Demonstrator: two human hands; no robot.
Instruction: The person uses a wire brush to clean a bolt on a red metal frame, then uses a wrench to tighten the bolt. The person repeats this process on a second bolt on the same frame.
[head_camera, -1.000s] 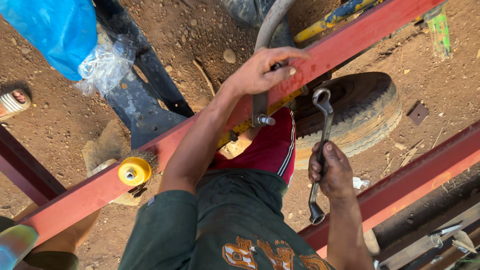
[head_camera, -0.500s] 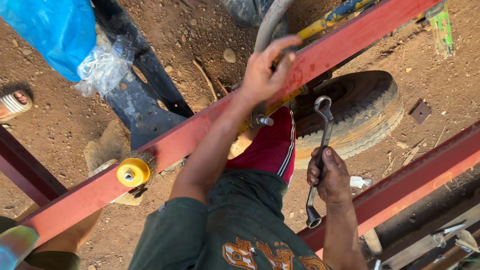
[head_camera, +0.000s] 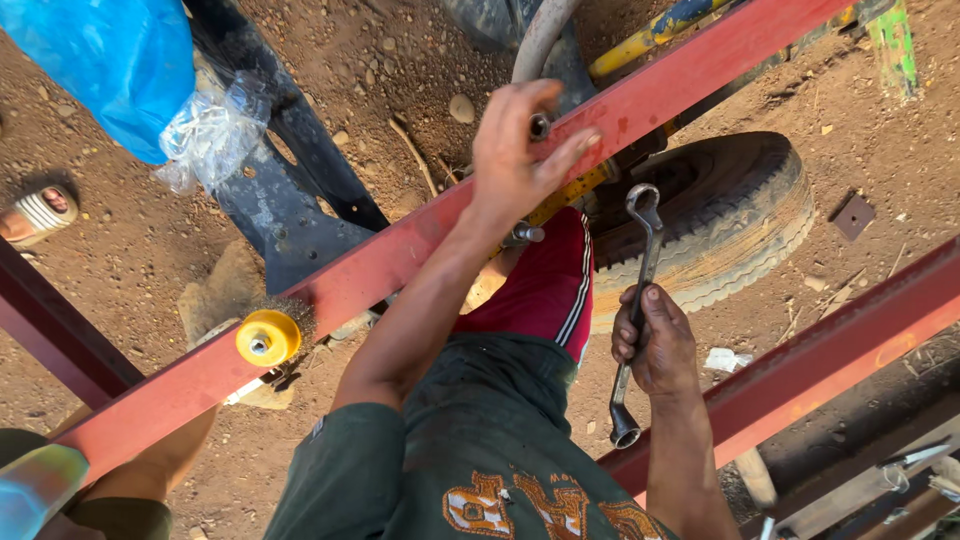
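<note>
Over the red steel beam (head_camera: 400, 250), slanting from lower left to upper right: left hand (head_camera: 515, 160) lying across the beam's top edge, fingers spread and half curled, the grip loose and closing on nothing that is showing; fingertips reaching just beside a small bolt head (head_camera: 540, 126) at the beam's upper edge; a second bolt end (head_camera: 522, 235) sticking out below the wrist. Right hand (head_camera: 655, 340) hanging lower and to the right, well apart from the beam, its grip closed firmly around the shank of a ring spanner (head_camera: 635, 310); spanner's long axis standing nearly upright in view, upper ring pointing toward the beam and toward the left hand, lower ring sticking out below the fist; the upper ring lying nearer the second bolt end than the first. Outward: a yellow wire-brush wheel (head_camera: 268, 337) sitting on the beam at lower left; a tyre (head_camera: 740, 220) lying on the dirt behind the spanner; a second red beam (head_camera: 820, 360) crossing at lower right; blue plastic sheet (head_camera: 110, 60) at upper left. Hidden or unclear: the left palm and whatever it may be covering; the beam's underside; the yellow part behind the beam.
</note>
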